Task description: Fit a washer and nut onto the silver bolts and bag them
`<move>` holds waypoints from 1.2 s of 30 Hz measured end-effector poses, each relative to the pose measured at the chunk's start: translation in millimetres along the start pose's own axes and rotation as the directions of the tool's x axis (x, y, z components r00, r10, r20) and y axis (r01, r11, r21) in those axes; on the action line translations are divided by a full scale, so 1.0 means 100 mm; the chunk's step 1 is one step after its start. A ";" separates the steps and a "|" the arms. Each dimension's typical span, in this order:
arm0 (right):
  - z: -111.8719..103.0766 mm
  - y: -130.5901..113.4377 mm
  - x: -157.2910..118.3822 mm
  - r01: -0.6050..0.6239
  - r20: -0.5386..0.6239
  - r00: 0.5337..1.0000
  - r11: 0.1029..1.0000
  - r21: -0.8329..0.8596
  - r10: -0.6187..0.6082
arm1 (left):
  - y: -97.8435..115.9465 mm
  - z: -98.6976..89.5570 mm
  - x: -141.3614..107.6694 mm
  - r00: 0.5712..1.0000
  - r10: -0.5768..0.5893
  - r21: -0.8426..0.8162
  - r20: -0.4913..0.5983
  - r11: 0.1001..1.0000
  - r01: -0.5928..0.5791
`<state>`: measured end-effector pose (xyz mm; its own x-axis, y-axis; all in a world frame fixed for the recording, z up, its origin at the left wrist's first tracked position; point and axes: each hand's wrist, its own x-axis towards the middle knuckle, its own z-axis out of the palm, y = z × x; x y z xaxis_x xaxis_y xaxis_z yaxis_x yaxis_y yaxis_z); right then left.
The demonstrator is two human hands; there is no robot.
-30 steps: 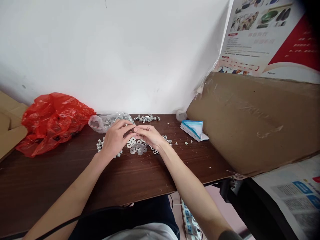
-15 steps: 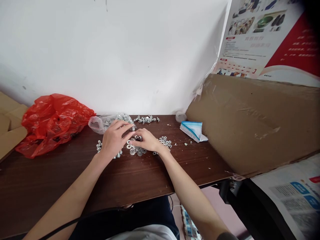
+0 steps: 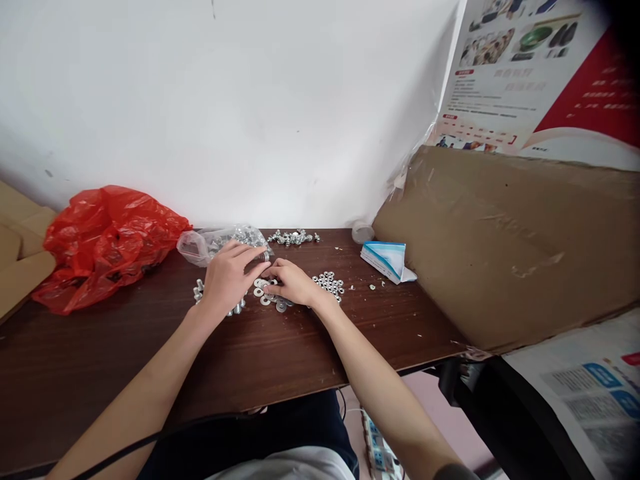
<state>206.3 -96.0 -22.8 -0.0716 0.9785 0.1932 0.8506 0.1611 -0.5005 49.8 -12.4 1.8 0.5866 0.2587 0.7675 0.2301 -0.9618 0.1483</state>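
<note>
My left hand (image 3: 229,273) is closed on a small stack of metal washers (image 3: 265,256), pinched between thumb and fingertips. My right hand (image 3: 291,283) is over the pile of flat washers (image 3: 265,300), its thumb and fingers close together; what they hold, if anything, is too small to make out. Several bolts (image 3: 199,291) lie beside and partly under my left hand. Right of my right hand is a group of nuts (image 3: 330,283). Assembled small bolts (image 3: 295,237) lie behind the hands, near the wall.
A clear bag of hardware (image 3: 200,247) and a red plastic bag (image 3: 110,240) lie on the left of the brown table (image 3: 260,360). On the right are a round clear container (image 3: 362,232), a blue and white packet (image 3: 385,260) and a large cardboard panel (image 3: 525,247).
My right hand has shifted slightly down over the washers, its fingers drawn closer together. My left hand has kept its hold on the stack, nearly still.
</note>
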 end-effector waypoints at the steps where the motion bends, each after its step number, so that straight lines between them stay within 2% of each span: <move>1: -0.01 -0.01 0.00 -0.007 0.007 1.000 1.000 0.007 0.007 | 0.00 0.00 0.00 1.000 0.000 -0.001 0.003 1.000 0.000; 6: -0.04 -0.03 -0.01 -0.046 0.037 0.998 0.998 0.050 0.044 | 0.00 0.00 0.00 1.000 0.004 0.006 0.013 1.000 -0.004; 11: -0.04 -0.02 0.00 -0.033 0.035 0.999 0.995 0.094 0.030 | 0.00 0.01 0.00 1.000 -0.001 0.009 0.021 1.000 0.001; 17: 0.00 -0.01 0.02 0.059 -0.019 0.998 0.984 0.170 -0.056 | -0.01 0.02 -0.01 1.000 -0.004 0.009 0.021 1.000 0.004; 23: -0.02 0.00 0.02 0.087 -0.078 0.994 0.984 0.158 -0.075 | -0.02 0.02 -0.01 0.999 -0.027 0.025 0.033 0.999 0.026; 36: -0.10 -0.03 -0.03 0.079 -0.008 0.997 0.985 0.152 -0.078 | -0.01 0.01 0.00 0.998 -0.047 0.037 0.052 0.998 0.045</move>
<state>209.2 -100.7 -13.2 -0.1337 0.9618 0.2389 0.7534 0.2552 -0.6060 50.4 -11.7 1.0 0.6147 0.3082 0.7261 0.2852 -0.9451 0.1597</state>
